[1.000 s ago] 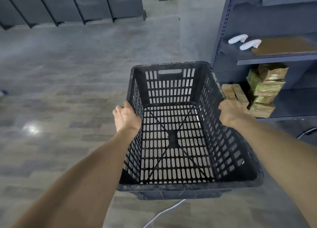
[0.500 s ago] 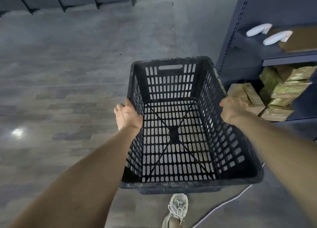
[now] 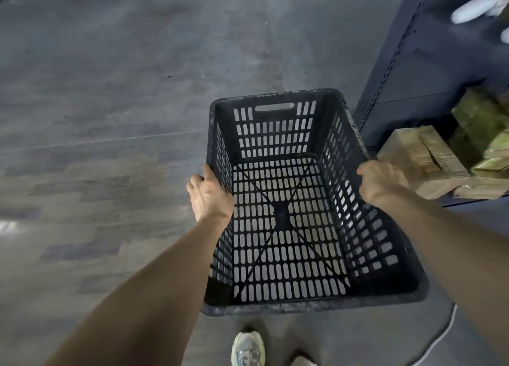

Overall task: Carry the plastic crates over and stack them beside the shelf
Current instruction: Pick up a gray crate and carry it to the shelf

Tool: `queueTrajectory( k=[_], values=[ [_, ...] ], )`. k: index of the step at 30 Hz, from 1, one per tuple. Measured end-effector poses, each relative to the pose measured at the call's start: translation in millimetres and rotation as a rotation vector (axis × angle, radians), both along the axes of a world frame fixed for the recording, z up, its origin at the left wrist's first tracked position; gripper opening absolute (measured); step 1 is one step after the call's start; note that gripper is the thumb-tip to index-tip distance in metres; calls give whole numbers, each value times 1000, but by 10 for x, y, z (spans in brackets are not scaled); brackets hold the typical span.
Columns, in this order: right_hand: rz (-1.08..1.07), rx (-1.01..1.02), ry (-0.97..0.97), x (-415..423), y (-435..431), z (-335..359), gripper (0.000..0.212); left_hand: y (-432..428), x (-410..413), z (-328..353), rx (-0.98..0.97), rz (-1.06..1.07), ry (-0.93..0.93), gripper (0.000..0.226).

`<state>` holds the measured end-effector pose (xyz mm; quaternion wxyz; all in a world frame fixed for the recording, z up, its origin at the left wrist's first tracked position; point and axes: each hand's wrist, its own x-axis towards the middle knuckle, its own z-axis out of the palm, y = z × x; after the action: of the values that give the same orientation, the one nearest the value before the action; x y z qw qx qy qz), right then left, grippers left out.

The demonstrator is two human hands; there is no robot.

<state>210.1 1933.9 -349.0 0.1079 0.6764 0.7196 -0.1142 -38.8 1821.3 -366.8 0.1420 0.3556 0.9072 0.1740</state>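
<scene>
I hold an empty black slotted plastic crate (image 3: 278, 128) in front of me, above the floor. My left hand (image 3: 210, 196) grips its left rim and my right hand (image 3: 381, 182) grips its right rim. The floor shows through the slots of its bottom. The dark blue metal shelf (image 3: 391, 62) stands just right of the crate, its upright post close to the crate's far right corner.
Tan and green wrapped packs (image 3: 424, 156) lie on the shelf's lowest level, white objects (image 3: 479, 6) higher up. A white cable (image 3: 440, 335) runs over the grey floor (image 3: 110, 117) at lower right. My shoe (image 3: 248, 350) shows below the crate.
I have stepped closer to the shelf and the view has tilted down. The crate stays in both hands, lower over the floor, and my shoe has come into view.
</scene>
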Motion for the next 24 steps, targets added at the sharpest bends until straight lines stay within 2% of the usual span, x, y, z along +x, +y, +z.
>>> queueTrajectory(
  k=[14, 24],
  values=[
    [-82, 22, 14, -324, 798, -2244, 46, 974, -400, -2275, 44, -32, -36, 68],
    [-53, 42, -13, -354, 1114, -3027, 48, 1148, -377, -2958, 54, 13, -59, 73]
  ],
)
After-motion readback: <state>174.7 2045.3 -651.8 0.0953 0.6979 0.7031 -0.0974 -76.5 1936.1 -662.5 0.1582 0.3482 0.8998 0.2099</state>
